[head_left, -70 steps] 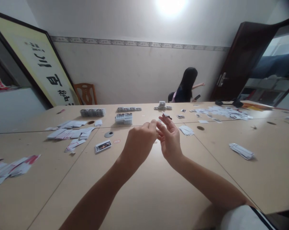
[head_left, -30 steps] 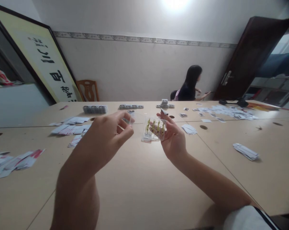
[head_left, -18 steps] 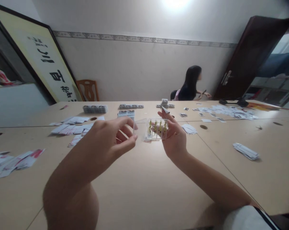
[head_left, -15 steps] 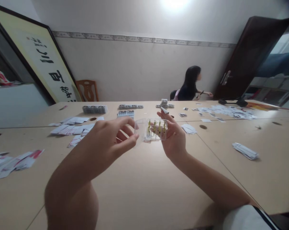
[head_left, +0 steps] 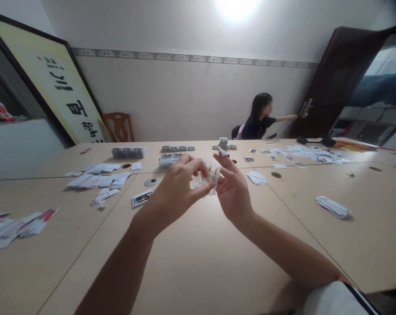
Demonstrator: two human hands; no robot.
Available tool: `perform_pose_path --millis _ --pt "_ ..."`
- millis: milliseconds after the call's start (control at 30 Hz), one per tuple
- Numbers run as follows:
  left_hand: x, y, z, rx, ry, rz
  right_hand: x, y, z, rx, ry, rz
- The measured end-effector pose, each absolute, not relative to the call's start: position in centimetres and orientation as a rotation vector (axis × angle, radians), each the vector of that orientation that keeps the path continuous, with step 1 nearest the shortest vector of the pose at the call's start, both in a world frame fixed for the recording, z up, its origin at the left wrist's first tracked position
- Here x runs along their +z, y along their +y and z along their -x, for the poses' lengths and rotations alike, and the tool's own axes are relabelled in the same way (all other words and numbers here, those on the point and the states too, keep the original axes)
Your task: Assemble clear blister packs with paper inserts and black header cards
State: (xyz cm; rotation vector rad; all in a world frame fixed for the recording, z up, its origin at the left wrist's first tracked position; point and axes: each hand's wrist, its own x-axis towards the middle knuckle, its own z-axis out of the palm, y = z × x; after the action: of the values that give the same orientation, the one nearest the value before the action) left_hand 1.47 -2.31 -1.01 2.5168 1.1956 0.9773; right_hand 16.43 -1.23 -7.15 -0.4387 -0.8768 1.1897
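The left hand (head_left: 176,192) and right hand (head_left: 232,192) meet above the pale wooden table (head_left: 201,262), both pinching a small clear plastic box (head_left: 208,177) with yellowish pieces inside — its long axis runs roughly left to right, though blur hides which way it faces; white paper cards (head_left: 99,180) lie scattered well to the left

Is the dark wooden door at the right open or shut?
Open. The door is swung inward at an angle, and past its edge another room with shelving shows.
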Motion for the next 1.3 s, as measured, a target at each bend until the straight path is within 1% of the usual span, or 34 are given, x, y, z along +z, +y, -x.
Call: perform_pose_path --millis 100,167,300,467,600,700,800,933,1000,1067,1133,1200,1233,1300 --pt "-1.5 -1.8 -2.0 1.038 1.174 -2.540 -7.1 -1.2 -16.5 1.177 -0.911 0.443" --pt "-1.6 -1.5 -2.1 1.141 1.167 -2.521 -7.1 -1.1 -16.5 1.155 -0.925 0.427" --pt "-1.7 -0.6 -2.0 1.343 1.081 -2.247 -7.0 -1.1 -16.7 1.111 -0.971 0.384" --pt "-1.6 0.3 -1.8 1.355 0.879 -1.872 -6.5 -1.4 -16.9 1.100 -0.968 0.399" --pt "-1.5 0.4 -1.7 1.412 0.891 -1.817 -6.6 -1.1 -16.8 1.093 -0.958 0.426" --pt "-2.5 1.0 -1.2 1.436 0.911 -1.816 -7.4 0.0 -17.0 1.096 -0.945 0.497" --pt "-5.1 1.9 -0.5 1.319 0.936 -1.659 -9.3 1.6 -17.2 1.116 -0.988 0.573" --pt "-11.0 2.9 -0.4 1.149 1.139 -1.543 -13.9 3.6 -17.5 1.131 -1.119 0.832" --pt "-13.6 3.3 -0.7 1.068 1.205 -1.529 -16.5 4.3 -17.7 1.076 -1.213 0.973" --pt "-14.9 3.3 -0.8 0.964 1.254 -1.549 -18.7 4.6 -17.9 1.022 -1.259 1.039" --pt "-14.1 2.3 -0.1 0.875 1.267 -1.612 -20.4 4.6 -18.1 0.938 -1.304 1.081" --pt "-11.8 -0.2 1.9 0.799 1.218 -1.717 -21.6 4.6 -18.5 0.855 -1.360 1.101" --pt "-10.5 -2.2 3.2 0.713 1.151 -1.796 -22.0 4.5 -18.7 0.825 -1.394 1.105" --pt "-8.2 -6.9 6.2 0.382 0.899 -2.139 -22.6 4.5 -19.5 0.773 -1.449 1.116"
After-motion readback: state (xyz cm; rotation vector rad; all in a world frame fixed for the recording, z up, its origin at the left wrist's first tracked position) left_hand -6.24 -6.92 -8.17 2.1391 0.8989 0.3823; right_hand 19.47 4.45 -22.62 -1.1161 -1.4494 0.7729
